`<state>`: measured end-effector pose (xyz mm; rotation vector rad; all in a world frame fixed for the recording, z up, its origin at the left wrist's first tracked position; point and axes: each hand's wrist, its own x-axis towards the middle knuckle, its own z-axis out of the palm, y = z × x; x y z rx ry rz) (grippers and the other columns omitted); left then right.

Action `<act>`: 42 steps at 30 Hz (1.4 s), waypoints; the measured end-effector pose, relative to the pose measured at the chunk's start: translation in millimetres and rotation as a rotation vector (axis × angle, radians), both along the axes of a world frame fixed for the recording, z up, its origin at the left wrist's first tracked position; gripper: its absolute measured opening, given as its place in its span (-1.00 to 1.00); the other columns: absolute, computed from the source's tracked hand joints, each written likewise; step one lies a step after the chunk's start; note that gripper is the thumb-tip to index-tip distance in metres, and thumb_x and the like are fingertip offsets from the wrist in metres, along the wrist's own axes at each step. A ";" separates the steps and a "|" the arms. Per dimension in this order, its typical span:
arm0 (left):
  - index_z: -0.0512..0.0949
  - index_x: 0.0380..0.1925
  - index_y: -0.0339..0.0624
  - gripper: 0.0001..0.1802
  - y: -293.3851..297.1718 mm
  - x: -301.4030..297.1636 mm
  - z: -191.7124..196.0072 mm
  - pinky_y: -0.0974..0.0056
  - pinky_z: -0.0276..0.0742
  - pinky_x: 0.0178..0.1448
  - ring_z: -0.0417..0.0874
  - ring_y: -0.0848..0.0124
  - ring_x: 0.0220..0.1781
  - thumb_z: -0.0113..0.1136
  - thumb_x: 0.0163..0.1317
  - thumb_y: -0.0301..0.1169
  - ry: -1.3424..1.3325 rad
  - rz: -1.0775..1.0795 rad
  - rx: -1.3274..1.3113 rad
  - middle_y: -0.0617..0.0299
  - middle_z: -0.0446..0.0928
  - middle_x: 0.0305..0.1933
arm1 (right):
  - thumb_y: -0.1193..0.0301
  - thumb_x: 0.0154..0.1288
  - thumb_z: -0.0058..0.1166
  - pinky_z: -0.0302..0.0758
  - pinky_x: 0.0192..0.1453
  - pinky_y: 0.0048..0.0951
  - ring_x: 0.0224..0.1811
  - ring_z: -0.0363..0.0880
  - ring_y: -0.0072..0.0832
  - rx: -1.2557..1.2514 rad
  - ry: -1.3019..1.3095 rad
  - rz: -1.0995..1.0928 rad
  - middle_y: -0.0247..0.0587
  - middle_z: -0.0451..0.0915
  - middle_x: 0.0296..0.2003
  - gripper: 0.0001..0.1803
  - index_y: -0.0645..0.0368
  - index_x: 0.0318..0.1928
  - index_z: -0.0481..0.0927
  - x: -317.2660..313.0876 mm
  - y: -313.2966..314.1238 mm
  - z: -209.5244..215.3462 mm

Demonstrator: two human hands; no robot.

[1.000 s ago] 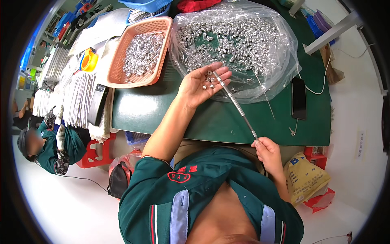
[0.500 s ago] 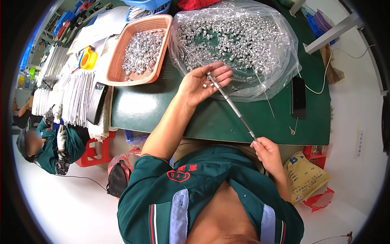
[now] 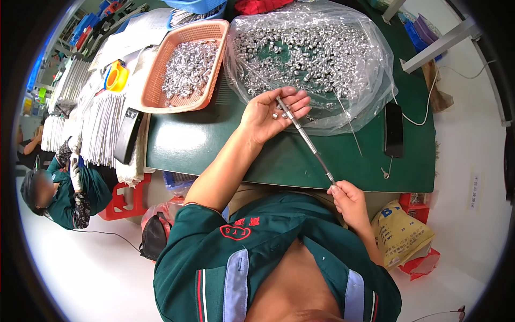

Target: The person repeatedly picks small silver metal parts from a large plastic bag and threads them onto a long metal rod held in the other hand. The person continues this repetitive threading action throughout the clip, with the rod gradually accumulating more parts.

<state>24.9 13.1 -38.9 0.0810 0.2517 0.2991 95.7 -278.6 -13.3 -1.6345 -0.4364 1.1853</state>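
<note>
My left hand point(image 3: 268, 119) is palm up and cupped over the near edge of the clear plastic bag point(image 3: 316, 126), with a few small metal sleeves point(image 3: 276, 115) lying in it. A slim metal rod point(image 3: 308, 140), bearing several sleeves along its length, slants from the left fingers down to the right. Its far tip lies by my left thumb and fingers. My right hand point(image 3: 348, 203) is closed round the rod's near end, just off the table edge. Many loose metal sleeves point(image 3: 332, 53) are spread inside the bag.
An orange basket point(image 3: 147, 86) of small metal parts stands left of the bag. A phone point(image 3: 394, 129) with a key lies at the right, another dark phone point(image 3: 127, 135) at the left beside bundled rods point(image 3: 102, 131). A co-worker point(image 3: 88, 188) sits at far left. A thin wire point(image 3: 348, 122) crosses the bag.
My left hand has shifted slightly right and nearer, together with the rod's far end. My right hand has moved a touch left. At far left, the co-worker's gloved hands have moved.
</note>
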 end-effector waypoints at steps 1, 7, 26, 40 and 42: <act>0.43 -0.15 -0.40 -0.64 -0.7 -0.4 -1.1 -0.18 0.27 0.33 0.40 -0.07 0.20 -0.20 0.40 -0.27 -0.032 0.002 -0.011 -0.18 0.43 0.06 | 0.41 0.37 -0.06 0.02 -0.63 -0.72 -0.67 0.09 -0.83 0.017 0.110 -0.006 -0.58 0.22 -0.65 -0.82 0.26 -0.32 0.51 0.5 1.7 2.7; 0.45 -0.24 -0.30 -0.58 -3.6 2.3 -12.6 -0.14 0.30 0.32 0.47 0.01 0.12 -0.15 0.38 -0.12 -0.061 0.154 0.047 -0.08 0.50 -0.05 | 0.39 0.39 -0.09 -0.01 -0.64 -0.72 -0.67 0.05 -0.83 0.052 0.235 -0.019 -0.57 0.18 -0.65 -0.80 0.27 -0.32 0.48 -2.4 10.5 3.5; 0.15 0.17 -0.52 -0.49 3.6 -3.2 1.5 -0.09 0.19 0.41 0.18 -0.14 0.36 -0.10 0.18 -0.61 -0.051 0.156 0.128 -0.28 0.15 0.29 | 0.43 0.37 -0.08 -0.01 -0.64 -0.74 -0.66 0.05 -0.85 0.067 0.162 -0.056 -0.59 0.17 -0.65 -0.82 0.28 -0.32 0.49 7.6 -4.7 11.8; 0.16 0.19 -0.45 -0.45 9.5 -6.7 10.3 -0.10 0.24 0.39 0.25 -0.10 0.34 -0.12 0.12 -0.73 0.014 0.158 0.196 -0.25 0.22 0.26 | 0.39 0.36 -0.05 0.05 -0.61 -0.71 -0.67 0.11 -0.82 -0.034 -0.029 0.091 -0.59 0.24 -0.67 -0.82 0.23 -0.32 0.53 16.0 -21.9 9.5; 0.15 0.19 -0.45 -0.46 9.4 -6.6 9.5 -0.09 0.25 0.39 0.25 -0.10 0.33 -0.11 0.15 -0.71 0.020 0.157 0.209 -0.25 0.23 0.26 | 0.39 0.36 -0.04 0.05 -0.61 -0.71 -0.67 0.11 -0.83 -0.035 -0.043 0.089 -0.59 0.24 -0.67 -0.82 0.23 -0.32 0.54 14.7 -22.3 10.4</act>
